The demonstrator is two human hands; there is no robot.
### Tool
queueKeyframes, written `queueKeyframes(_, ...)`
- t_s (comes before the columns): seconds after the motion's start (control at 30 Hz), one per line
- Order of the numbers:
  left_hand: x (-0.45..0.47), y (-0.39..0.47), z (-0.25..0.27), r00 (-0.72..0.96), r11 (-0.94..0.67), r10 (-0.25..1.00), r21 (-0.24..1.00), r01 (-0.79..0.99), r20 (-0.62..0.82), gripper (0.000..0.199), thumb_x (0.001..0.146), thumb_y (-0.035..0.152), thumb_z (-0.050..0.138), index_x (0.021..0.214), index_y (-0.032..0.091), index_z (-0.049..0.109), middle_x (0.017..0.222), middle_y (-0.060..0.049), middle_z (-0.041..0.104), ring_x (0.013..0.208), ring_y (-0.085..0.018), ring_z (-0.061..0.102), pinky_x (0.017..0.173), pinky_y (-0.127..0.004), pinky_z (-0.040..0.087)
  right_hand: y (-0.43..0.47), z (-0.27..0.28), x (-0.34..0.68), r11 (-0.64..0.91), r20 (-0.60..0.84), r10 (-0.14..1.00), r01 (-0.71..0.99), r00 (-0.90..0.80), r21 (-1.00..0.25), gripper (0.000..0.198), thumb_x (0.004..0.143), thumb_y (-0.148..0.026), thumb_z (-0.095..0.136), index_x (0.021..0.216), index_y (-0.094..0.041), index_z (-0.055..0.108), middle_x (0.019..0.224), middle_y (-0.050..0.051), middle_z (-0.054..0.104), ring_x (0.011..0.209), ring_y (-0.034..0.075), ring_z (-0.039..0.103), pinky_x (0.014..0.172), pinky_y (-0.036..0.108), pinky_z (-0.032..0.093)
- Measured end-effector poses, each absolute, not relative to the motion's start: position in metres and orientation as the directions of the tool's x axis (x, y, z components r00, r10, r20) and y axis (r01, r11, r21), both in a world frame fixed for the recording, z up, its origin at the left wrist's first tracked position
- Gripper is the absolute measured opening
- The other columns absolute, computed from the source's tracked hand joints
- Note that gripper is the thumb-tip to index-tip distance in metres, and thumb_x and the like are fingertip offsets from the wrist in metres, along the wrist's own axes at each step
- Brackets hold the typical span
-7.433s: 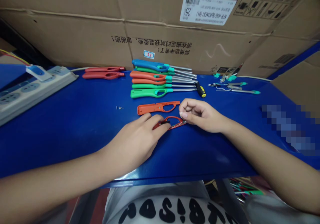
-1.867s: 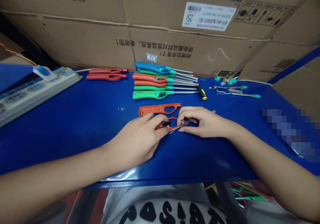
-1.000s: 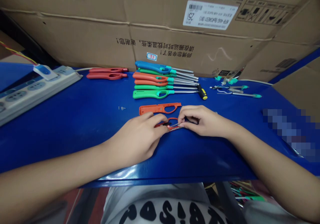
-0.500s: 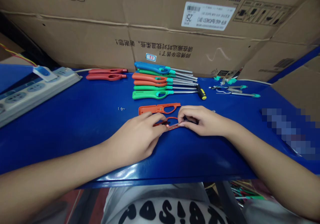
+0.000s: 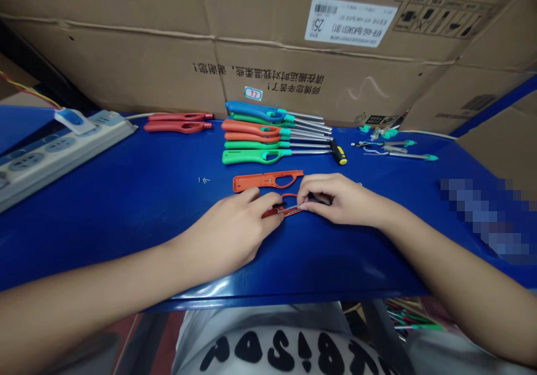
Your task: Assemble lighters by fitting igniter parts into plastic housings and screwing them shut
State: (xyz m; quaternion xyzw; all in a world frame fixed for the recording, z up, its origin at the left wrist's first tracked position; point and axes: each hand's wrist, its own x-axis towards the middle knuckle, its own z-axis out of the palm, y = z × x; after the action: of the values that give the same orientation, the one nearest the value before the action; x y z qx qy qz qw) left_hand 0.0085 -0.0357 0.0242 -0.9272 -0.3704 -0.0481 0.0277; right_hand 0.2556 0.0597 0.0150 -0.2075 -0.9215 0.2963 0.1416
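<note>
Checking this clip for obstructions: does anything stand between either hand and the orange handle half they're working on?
Nothing visible does. The left hand grips the handle half, and the right hand pinches a thin piece by its loop. The other orange half lies beyond both, not between.

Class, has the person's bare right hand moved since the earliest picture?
Yes: the bare right hand has shifted slightly down the view, judged against the long orange plastic half-shell.

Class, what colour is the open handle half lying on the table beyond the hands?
The open handle half is orange, best seen in the head view.
</note>
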Motion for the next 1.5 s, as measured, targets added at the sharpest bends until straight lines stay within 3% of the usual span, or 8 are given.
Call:
queueKeyframes(0.3,0.009,-0.035,0.024,0.714,-0.717,0.691,-0.019,0.697,0.116,0.040,0.095,0.012,0.053,0.132,0.021,0.066,0.127,-0.011,0.063,0.110,-0.028,0.062,0.088,-0.041,0.059,0.058,0.025,0.261,0.765,0.127,0.402,0.257,-0.907,-0.591,0.014,0.091,-0.017,0.063,0.100,-0.019,0.073,0.098,0.006,0.070,0.077,0.013,0.061,0.068,0.025,0.048)
queueKeyframes(0.47,0.010,-0.036,0.024,0.734,-0.731,0.672,-0.075,0.679,0.101,0.034,0.097,0.015,0.053,0.125,0.017,0.070,0.127,-0.012,0.064,0.102,-0.028,0.062,0.083,-0.041,0.059,0.055,0.028,0.264,0.820,0.116,0.383,0.280,-0.917,-0.499,0.022,0.092,-0.020,0.062,0.110,-0.022,0.075,0.103,0.006,0.071,0.088,0.016,0.067,0.077,0.027,0.050)
queueKeyframes(0.6,0.011,-0.038,0.024,0.744,-0.735,0.663,-0.117,0.668,0.080,0.034,0.096,0.015,0.053,0.125,0.015,0.070,0.130,-0.014,0.062,0.098,-0.029,0.060,0.080,-0.042,0.058,0.051,0.027,0.264,0.842,0.121,0.368,0.276,-0.922,-0.464,0.025,0.093,-0.023,0.062,0.115,-0.022,0.075,0.106,0.007,0.071,0.090,0.017,0.068,0.080,0.028,0.051)
queueKeyframes(0.9,0.015,-0.045,0.022,0.729,-0.712,0.678,-0.158,0.684,0.100,0.032,0.097,0.014,0.052,0.122,0.013,0.071,0.126,-0.014,0.063,0.090,-0.027,0.057,0.072,-0.040,0.057,0.054,0.025,0.262,0.796,0.165,0.372,0.223,-0.914,-0.564,0.022,0.093,-0.021,0.064,0.112,-0.019,0.076,0.101,0.007,0.072,0.081,0.014,0.066,0.072,0.025,0.050)
queueKeyframes(1.07,0.016,-0.046,0.025,0.726,-0.707,0.683,-0.172,0.686,0.086,0.028,0.095,0.015,0.055,0.118,0.013,0.073,0.125,-0.013,0.064,0.088,-0.028,0.057,0.069,-0.040,0.057,0.051,0.026,0.261,0.819,0.159,0.356,0.226,-0.921,-0.527,0.022,0.094,-0.022,0.062,0.111,-0.019,0.076,0.103,0.007,0.072,0.087,0.015,0.068,0.079,0.026,0.051)
queueKeyframes(1.5,0.016,-0.045,0.021,0.731,-0.715,0.678,-0.163,0.680,0.073,0.030,0.098,0.016,0.051,0.120,0.014,0.072,0.125,-0.014,0.063,0.089,-0.027,0.055,0.074,-0.041,0.056,0.044,0.030,0.261,0.855,0.107,0.361,0.283,-0.927,-0.435,0.024,0.095,-0.022,0.060,0.114,-0.020,0.074,0.106,0.004,0.072,0.089,0.014,0.068,0.078,0.025,0.050)
